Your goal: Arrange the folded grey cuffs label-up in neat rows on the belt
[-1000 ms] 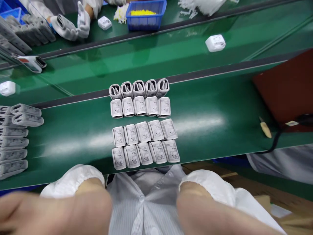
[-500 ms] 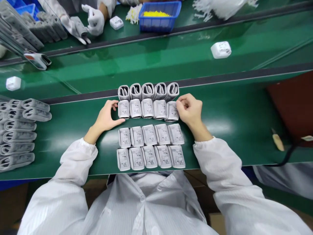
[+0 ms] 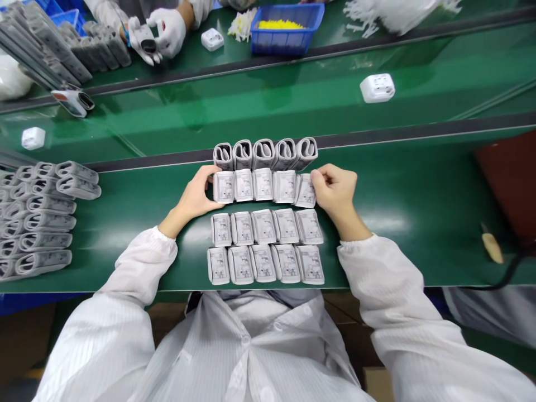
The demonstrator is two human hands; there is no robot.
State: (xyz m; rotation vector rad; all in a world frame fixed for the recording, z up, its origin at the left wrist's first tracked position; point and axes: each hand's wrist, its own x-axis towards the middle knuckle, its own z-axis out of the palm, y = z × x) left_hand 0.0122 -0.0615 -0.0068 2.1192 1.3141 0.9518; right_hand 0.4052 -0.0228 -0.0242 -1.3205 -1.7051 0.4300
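Several folded grey cuffs with printed labels lie in rows on the green table (image 3: pixel 389 218). The back row (image 3: pixel 264 154) stands on end, showing rolled ends; against it lies a row of label-up cuffs (image 3: pixel 263 184). Two more label-up rows (image 3: pixel 263 226) sit nearer my body. My left hand (image 3: pixel 196 192) is at the left end of the second row, fingers apart, thumb and fingertips around the end cuff's edges. At the right end my right hand (image 3: pixel 336 188) is curled closed, its thumb and fingertips against the slightly tilted last cuff (image 3: pixel 305 191).
Stacked grey cuffs (image 3: pixel 50 215) stand at the left. Behind is a green belt with white devices (image 3: pixel 377 88). A co-worker's gloved hands (image 3: pixel 170 33) hold a small device near a blue bin (image 3: pixel 287 39). At right lie a wooden-handled tool (image 3: pixel 492 248) and a brown board (image 3: pixel 511 184).
The view has shifted, so the rows appear farther right. My left hand has closed in on the row's left end. The co-worker's gloved hands have changed pose around their device.
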